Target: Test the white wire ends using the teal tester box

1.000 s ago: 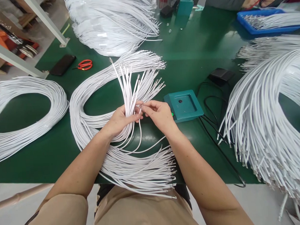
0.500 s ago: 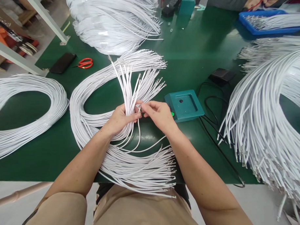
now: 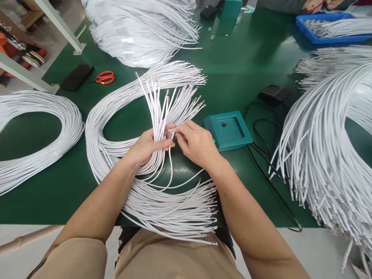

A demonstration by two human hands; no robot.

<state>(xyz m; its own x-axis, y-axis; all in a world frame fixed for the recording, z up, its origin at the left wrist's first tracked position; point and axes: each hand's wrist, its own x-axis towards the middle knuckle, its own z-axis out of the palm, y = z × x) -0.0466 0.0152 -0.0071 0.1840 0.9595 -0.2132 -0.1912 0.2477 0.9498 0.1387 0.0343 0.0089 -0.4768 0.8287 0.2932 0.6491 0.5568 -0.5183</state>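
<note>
My left hand (image 3: 148, 145) is closed around a bunch of white cables (image 3: 156, 112), whose ends fan upward above the fingers. Close beside it, my right hand (image 3: 196, 142) pinches with thumb and forefinger at the end of a single cable, near the left fingertips. The tiny part between the right fingertips is too small to make out. From the left hand, a few loose cables curve down and right. Beneath both hands, a large looped bundle of white cables (image 3: 97, 134) lies on the green table (image 3: 187, 170), its ends spread out to the right.
A teal box-shaped device (image 3: 230, 130) with a green button stands right of my hands, near black cords (image 3: 265, 128). Red-handled scissors (image 3: 105, 77) and a black phone-like object (image 3: 77, 77) lie at the left. More cable bundles (image 3: 322, 130) flank me. A co-worker's hands (image 3: 324, 0) work behind a blue tray (image 3: 313, 35).
My right hand has turned slightly, its fingers curling more at the cable end. The bunch in my left hand has shifted a little to the left.
</note>
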